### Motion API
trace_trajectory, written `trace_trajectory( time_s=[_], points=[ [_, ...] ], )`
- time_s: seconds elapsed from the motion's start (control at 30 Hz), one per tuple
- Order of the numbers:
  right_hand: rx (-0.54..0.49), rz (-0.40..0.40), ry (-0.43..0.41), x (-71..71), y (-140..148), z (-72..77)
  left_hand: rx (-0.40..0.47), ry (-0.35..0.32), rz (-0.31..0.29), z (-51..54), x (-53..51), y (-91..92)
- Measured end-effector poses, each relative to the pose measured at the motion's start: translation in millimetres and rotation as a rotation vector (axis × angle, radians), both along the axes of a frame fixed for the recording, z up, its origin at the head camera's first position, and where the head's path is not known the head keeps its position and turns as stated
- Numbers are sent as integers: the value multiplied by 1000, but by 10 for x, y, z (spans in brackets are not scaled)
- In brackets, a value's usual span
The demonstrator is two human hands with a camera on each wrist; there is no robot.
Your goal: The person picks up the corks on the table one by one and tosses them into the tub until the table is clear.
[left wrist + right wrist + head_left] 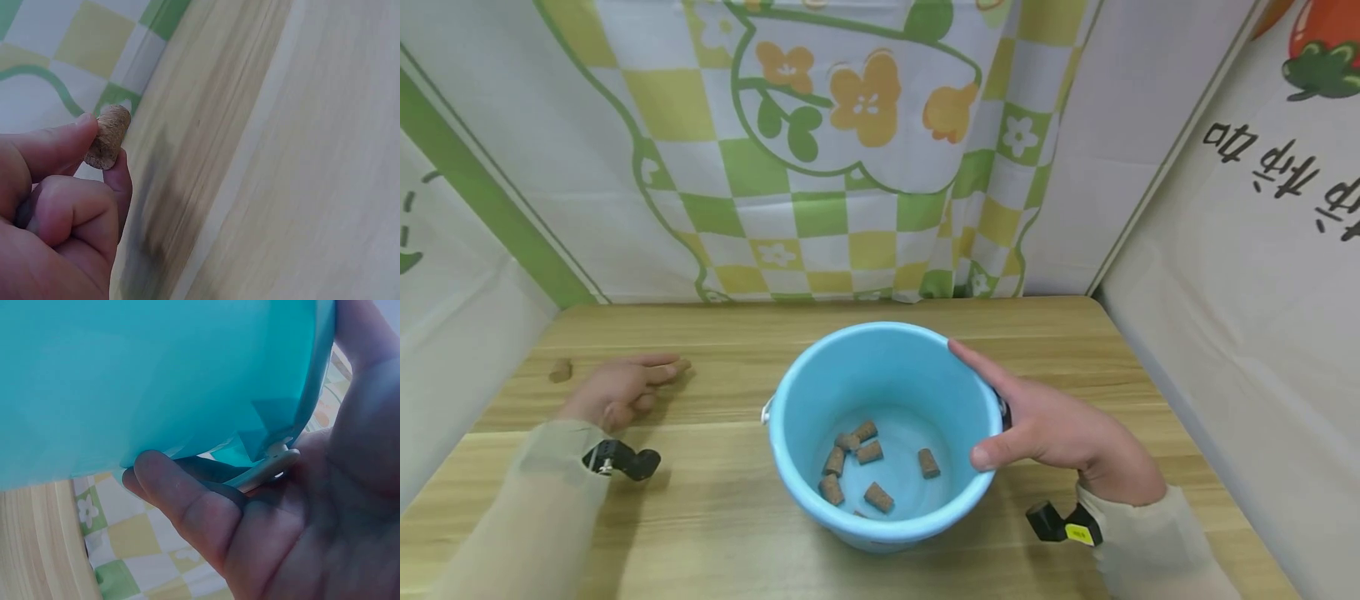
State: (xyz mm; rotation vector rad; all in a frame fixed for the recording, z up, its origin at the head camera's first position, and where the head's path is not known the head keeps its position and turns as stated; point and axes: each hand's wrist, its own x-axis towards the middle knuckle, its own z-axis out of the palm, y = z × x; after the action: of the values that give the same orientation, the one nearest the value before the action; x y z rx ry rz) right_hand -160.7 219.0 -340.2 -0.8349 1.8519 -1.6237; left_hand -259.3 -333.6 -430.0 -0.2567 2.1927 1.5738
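Note:
Between thumb and fingertip, my left hand (617, 390) pinches a cork (109, 137), held over the left part of the table. My right hand (1060, 425) grips the right side of a light blue bucket (883, 525), thumb and forefinger along its rim and other fingers under the handle's end. In the right wrist view the bucket's wall (125, 381) fills the upper part, with the white handle (269, 472) against the palm. Several corks (878, 497) lie on the bucket's floor, most toward its left side. One more cork (561, 370) lies on the table left of my left hand.
The wooden table (715, 508) has a back edge against a checked, flowered curtain (835, 225). White cloth walls (1240, 333) stand close on both sides. A handle joint (767, 410) sticks out from the bucket's left side. Each wrist wears a small black camera (1063, 525).

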Motion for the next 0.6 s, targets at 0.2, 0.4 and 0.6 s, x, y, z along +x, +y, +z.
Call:
trace_trajectory(
  time_s=[0.2, 0.4, 0.6],
  points=[
    [14, -13, 9, 0, -4, 5, 7, 39, -22, 25, 34, 114],
    [20, -21, 10, -4, 1, 0, 13, 69, -64, 100, 42, 233],
    [16, -16, 11, -5, 6, -1, 98, 83, -28, 270, 76, 411]
  ],
)
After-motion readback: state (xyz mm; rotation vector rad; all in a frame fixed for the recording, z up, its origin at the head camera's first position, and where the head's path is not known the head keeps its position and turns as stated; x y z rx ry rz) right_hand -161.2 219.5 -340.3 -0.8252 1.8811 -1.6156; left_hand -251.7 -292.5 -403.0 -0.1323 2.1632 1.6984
